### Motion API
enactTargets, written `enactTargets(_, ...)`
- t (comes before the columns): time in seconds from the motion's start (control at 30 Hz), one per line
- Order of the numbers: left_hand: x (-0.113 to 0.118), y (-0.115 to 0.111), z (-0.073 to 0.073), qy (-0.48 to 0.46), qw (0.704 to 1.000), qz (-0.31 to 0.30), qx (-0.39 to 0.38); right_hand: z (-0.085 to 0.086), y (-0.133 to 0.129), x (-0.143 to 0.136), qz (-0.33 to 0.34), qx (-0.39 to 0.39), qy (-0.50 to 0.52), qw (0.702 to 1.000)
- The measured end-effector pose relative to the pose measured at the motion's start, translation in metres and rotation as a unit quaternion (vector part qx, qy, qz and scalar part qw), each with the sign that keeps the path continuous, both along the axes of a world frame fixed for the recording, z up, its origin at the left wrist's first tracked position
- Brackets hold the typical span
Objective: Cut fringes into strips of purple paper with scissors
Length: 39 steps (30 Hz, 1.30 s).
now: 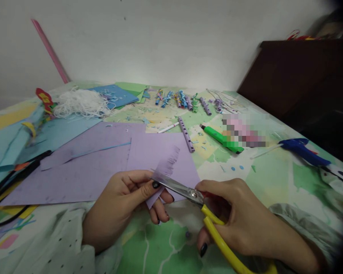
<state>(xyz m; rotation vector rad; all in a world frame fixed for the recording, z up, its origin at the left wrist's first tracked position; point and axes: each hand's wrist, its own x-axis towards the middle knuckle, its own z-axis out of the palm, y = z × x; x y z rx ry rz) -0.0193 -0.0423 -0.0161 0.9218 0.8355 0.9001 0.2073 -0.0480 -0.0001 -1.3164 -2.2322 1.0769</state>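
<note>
My left hand (131,203) pinches a narrow purple paper strip (166,163) between thumb and fingers. Fine cuts run along one edge of the strip like a fringe, and its upper end is blurred. In my right hand (234,217) is a pair of scissors (217,236) with yellow handles. Their metal blades reach left across the strip, close to my left thumb; whether they are fully closed on it is hard to make out. Beneath the hands lies a purple paper square (160,146), on top of a larger purple sheet (100,167).
Further back are a dotted purple paper tube (186,134), a green utility knife (221,139) and several small rolled paper pieces (183,99). White yarn (80,103) is heaped at the left. A blue glue gun (304,151) lies at the right, with paper scraps scattered about.
</note>
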Motion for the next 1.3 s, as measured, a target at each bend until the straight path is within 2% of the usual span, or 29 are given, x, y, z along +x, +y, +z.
enactTargets(0.3, -0.0005, 0.0013, -0.0019, 0.011, 1.0, -0.017, 0.0, 0.0003, -0.0013, 0.0025, -0.011, -0.008, -0.007, 1.0)
enactTargets(1.3, -0.0003, 0.0002, -0.0012, 0.023, 1.0, -0.014, -0.007, 0.0017, 0.0015, 0.0029, -0.011, -0.006, -0.018, 1.0)
